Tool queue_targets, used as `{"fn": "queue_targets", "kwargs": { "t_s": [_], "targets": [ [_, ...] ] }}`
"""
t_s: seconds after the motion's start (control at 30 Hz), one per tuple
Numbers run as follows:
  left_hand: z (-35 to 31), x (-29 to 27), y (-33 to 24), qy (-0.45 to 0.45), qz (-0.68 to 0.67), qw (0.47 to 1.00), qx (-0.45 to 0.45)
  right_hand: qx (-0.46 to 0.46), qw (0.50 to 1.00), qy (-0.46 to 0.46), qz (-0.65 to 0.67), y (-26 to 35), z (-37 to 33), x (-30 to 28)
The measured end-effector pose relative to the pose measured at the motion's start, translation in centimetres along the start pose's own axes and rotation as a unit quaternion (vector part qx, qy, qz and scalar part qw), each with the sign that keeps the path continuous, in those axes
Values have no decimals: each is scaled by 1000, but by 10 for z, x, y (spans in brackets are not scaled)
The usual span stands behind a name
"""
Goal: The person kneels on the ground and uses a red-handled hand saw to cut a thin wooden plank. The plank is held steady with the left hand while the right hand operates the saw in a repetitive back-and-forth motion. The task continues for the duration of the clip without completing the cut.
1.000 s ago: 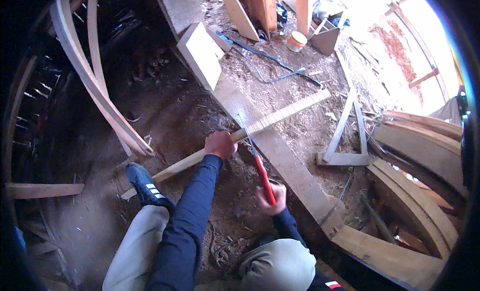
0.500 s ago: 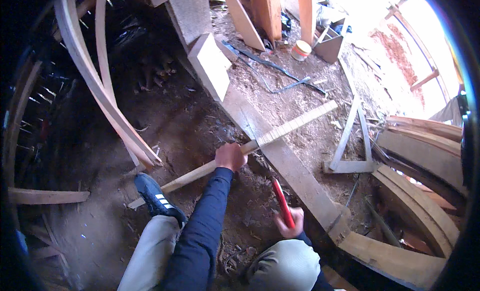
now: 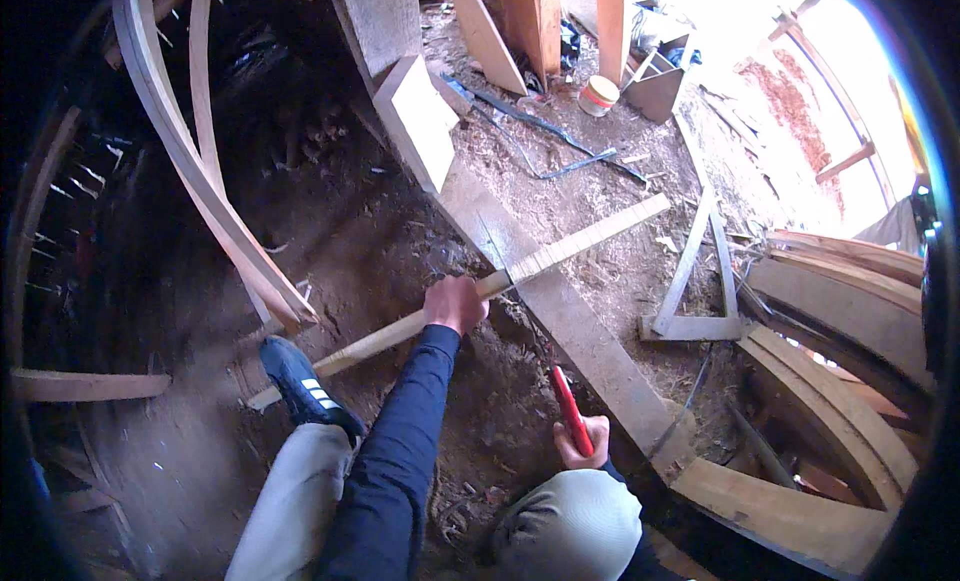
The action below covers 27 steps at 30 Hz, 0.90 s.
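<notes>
A long pale wooden strip [image 3: 590, 238] lies slantwise across a thick brown wooden beam [image 3: 588, 339]. Close marks run across its upper right part. My left hand [image 3: 455, 303] is wrapped round the strip just left of the beam. The lower left stretch of the strip passes at my dark shoe [image 3: 300, 381], which covers part of it. In my right hand [image 3: 583, 441], closed, is the red handle of a saw [image 3: 570, 406]. The blade shows nearly edge-on, thin and dark, reaching toward the strip beside the beam's edge; its exact contact is hard to make out.
A pale wood block [image 3: 418, 126] sits on the beam's far part. Beyond lie a dark strap [image 3: 560, 133], a lidded jar [image 3: 598, 95] and a wooden toolbox [image 3: 657, 86]. A triangular wooden frame [image 3: 690, 328] and curved timbers [image 3: 830, 411] stand right; bent wooden strips [image 3: 205, 181] rise left.
My right hand and the red saw handle have shifted slightly, with the handle's top end lower. My left hand keeps its grip on the strip. The whole view has shifted a little.
</notes>
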State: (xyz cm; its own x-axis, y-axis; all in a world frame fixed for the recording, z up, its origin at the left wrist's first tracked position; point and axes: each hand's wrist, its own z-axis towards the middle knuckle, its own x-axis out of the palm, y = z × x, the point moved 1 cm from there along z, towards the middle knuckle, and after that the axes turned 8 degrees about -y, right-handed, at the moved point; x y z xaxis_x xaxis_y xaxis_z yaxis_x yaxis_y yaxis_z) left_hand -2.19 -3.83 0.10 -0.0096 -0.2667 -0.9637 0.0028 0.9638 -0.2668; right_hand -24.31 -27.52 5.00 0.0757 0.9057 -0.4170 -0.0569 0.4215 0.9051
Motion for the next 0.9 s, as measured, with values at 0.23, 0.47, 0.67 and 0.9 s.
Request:
{"fn": "queue_targets", "kwargs": {
  "t_s": [0.23,0.47,0.67,0.9],
  "targets": [
    [0,-1,-8,35,-7,999,15,-30,999,-14,7,2,52,33],
    [5,-4,-2,57,-2,998,-6,-90,987,-127,-33,15,52,49],
    [4,-2,-4,14,8,1000,-8,-59,979,-193,-7,20,46,40],
    [2,-3,-5,27,14,1000,-8,33,996,-56,63,42,48,38]
  ]
}}
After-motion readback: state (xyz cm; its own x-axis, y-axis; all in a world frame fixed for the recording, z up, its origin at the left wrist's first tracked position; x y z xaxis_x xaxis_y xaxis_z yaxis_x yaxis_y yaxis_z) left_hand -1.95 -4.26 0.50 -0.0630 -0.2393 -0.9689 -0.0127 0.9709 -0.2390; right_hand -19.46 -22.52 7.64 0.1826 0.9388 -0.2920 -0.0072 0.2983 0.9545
